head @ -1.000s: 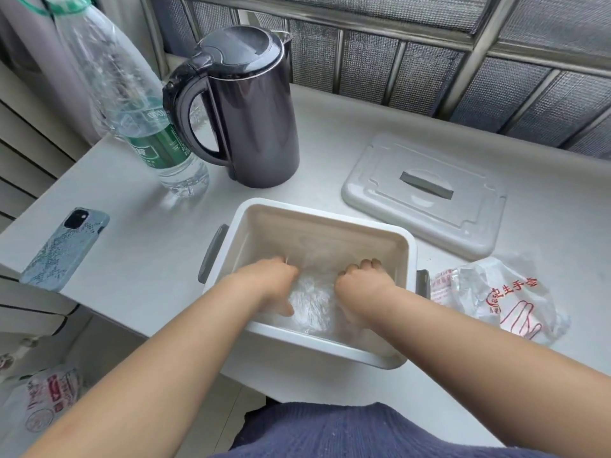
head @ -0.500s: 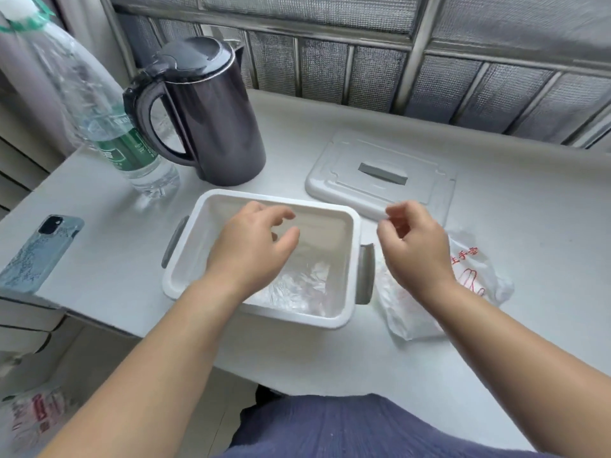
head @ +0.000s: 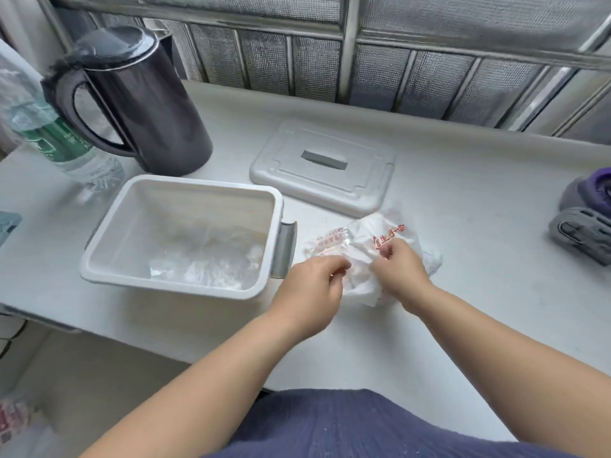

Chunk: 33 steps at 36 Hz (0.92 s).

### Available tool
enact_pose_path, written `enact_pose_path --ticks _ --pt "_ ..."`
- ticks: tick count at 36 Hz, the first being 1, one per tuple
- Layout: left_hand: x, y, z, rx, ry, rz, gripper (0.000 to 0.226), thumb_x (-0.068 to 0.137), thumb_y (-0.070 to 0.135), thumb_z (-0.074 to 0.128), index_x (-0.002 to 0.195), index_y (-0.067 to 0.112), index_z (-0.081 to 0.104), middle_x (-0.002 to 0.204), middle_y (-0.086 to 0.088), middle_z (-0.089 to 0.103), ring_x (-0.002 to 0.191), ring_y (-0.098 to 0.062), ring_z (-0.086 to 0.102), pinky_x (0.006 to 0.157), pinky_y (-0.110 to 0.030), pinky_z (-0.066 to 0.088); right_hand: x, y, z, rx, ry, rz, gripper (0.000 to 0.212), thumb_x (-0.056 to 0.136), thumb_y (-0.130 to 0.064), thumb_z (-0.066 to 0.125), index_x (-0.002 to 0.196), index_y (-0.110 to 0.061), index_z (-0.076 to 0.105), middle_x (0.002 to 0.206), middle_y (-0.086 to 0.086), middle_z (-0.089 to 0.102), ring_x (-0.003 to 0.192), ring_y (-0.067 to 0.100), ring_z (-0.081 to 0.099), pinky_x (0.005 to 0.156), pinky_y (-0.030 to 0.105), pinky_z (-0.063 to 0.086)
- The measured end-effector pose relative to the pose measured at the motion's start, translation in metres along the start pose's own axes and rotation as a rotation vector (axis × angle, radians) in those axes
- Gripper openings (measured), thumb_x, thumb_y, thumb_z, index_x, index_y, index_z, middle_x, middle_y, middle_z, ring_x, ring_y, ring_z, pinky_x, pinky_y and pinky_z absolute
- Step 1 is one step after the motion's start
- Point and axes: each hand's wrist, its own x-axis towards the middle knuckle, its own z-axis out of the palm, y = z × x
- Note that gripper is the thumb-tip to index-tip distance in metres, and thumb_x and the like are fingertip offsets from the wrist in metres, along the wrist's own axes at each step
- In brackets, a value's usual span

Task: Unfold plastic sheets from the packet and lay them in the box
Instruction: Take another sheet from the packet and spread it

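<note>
White table (head: 463, 209) carries everything. The box (head: 109, 259) sits open on its left part, with crumpled clear plastic sheets (head: 205, 266) lying on its floor. The dark kettle (head: 148, 104) and the lid (head: 330, 186) stand behind the box and the bottle (head: 49, 133) is far left, none of them in my path. The packet (head: 373, 239) lies just right of the box, near its grey handle. Both hands are on it. My left hand (head: 310, 289) has curled fingers pinching the near edge, and my right hand (head: 400, 272) is curled too, pinching the printed top. It is too blurred to tell if a sheet is between the fingers. I judge the step to be pulling a sheet out. The next move is to free one, spread it with both hands and carry it left over the rim. Thin film may cling and come out in a clump. A grey-purple object (head: 585, 219) at the right edge and a phone corner (head: 6, 223) at the left are well apart from the work.
</note>
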Motion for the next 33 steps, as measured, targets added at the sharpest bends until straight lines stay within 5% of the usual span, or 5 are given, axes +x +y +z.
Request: enact_pose_path --ticks 4,9,15,24,33 --pt "0.007 -0.003 0.025 -0.027 -0.023 -0.194 0.036 0.093 0.002 0.036 0.119 0.010 0.059 0.120 -0.006 0.062 0.114 -0.026 0.054 0.090 -0.030 0.040 0.005 0.008 -0.009 0.260 -0.125 0.102 0.002 0.069 -0.013 0.049 0.069 -0.014 0.047 0.070 0.008 0.051 0.064 0.025 0.050 0.055 0.035 0.041" --pt "0.032 -0.006 0.044 -0.207 -0.057 -0.421 0.037 0.094 0.015 0.044 0.131 0.014 0.051 0.118 -0.001 0.063 0.109 -0.024 0.058 0.088 -0.029 0.045 0.006 0.011 -0.016 0.448 -0.205 0.150 0.018 0.082 0.001 0.041 0.076 -0.009 0.055 0.079 0.015 0.053 0.074 0.029 0.053 0.068 0.039 0.042" --pt "0.047 -0.012 0.063 -0.434 -0.001 -0.731 0.025 0.086 0.030 0.066 0.100 0.017 0.050 0.097 0.001 0.055 0.091 -0.020 0.055 0.078 -0.026 0.045 0.014 0.017 -0.009 0.419 -0.261 0.130 0.017 0.087 -0.010 0.046 0.078 -0.013 0.060 0.080 0.013 0.061 0.075 0.027 0.060 0.071 0.039 0.046" --pt "0.058 -0.016 0.070 -0.438 0.079 -0.621 0.015 0.085 0.016 0.064 0.072 0.022 0.058 0.061 0.009 0.058 0.054 -0.004 0.053 0.054 -0.016 0.040 0.025 0.022 -0.012 0.518 -0.342 0.148 0.025 0.090 -0.002 0.039 0.084 -0.012 0.062 0.075 0.009 0.065 0.073 0.028 0.062 0.073 0.041 0.047" --pt "0.060 -0.017 0.066 -0.444 0.120 -0.653 0.021 0.084 0.027 0.065 0.095 0.021 0.049 0.090 -0.003 0.067 0.083 -0.023 0.067 0.081 -0.038 0.054 0.025 0.021 -0.003 0.395 -0.251 0.114 0.028 0.077 -0.033 0.049 0.087 -0.010 0.062 0.087 0.016 0.068 0.077 0.027 0.063 0.073 0.041 0.049"
